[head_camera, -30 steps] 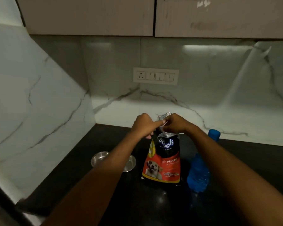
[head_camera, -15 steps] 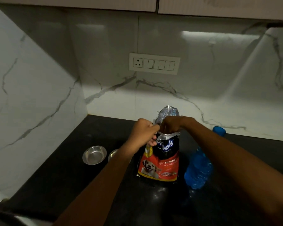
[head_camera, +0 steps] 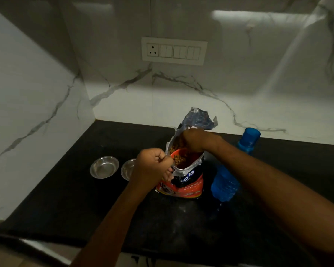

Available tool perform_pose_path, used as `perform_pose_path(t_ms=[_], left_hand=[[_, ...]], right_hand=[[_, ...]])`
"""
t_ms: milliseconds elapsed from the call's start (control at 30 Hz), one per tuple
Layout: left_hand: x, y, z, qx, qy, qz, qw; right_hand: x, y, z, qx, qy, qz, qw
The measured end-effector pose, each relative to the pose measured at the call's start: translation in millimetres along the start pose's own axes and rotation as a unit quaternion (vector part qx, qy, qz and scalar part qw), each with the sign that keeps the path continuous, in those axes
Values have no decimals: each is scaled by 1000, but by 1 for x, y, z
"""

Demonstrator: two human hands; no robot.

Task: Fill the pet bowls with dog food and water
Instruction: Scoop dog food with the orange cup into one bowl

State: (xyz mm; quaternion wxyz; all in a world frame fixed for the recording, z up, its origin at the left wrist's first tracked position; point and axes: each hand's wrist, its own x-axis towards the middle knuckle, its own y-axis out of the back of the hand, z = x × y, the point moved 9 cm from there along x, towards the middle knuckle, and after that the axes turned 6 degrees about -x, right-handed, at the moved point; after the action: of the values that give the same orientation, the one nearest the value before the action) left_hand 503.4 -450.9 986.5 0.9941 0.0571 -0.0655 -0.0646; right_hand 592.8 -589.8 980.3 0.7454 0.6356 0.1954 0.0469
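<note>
A red and black dog food bag (head_camera: 187,185) stands upright on the black counter (head_camera: 66,199) with its top pulled wide. Brown kibble (head_camera: 178,159) shows inside, around an orange cup. My left hand (head_camera: 152,168) pinches the bag's near left rim. My right hand (head_camera: 195,139) reaches into the mouth from the far side; its fingers are hidden inside. Two small steel bowls sit left of the bag: one bowl (head_camera: 104,167) is in full view, the other bowl (head_camera: 128,169) is partly behind my left wrist. A blue water bottle (head_camera: 233,170) with its cap on stands right of the bag.
White marble walls meet in a corner at the back left of the counter. A switch panel (head_camera: 174,51) with a socket sits on the back wall. The counter's front edge runs along the bottom left.
The bag's top has been spread wide, so the kibble inside now shows. My right hand has moved into the mouth. The view has tilted down and both bowls now show.
</note>
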Motion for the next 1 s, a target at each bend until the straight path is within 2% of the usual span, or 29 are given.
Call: perform_pose_path(t_ms=[300, 467, 667, 900, 1000], left_hand=[[-27, 1, -6, -4, -14, 6, 1000], [-29, 6, -8, 9, -39, 22, 999], [-33, 7, 4, 24, -72, 28, 997], [-27, 13, -2, 19, -53, 49, 997], [-25, 12, -3, 12, -44, 46, 998]], right_hand=[[-26, -12, -21, -79, 56, -56, 994], [-44, 24, -26, -52, 64, 21, 996], [-65, 60, -34, -159, 33, 132, 978], [-66, 37, -66, -218, 96, 126, 963], [-49, 23, -53, -116, 56, 114, 985]])
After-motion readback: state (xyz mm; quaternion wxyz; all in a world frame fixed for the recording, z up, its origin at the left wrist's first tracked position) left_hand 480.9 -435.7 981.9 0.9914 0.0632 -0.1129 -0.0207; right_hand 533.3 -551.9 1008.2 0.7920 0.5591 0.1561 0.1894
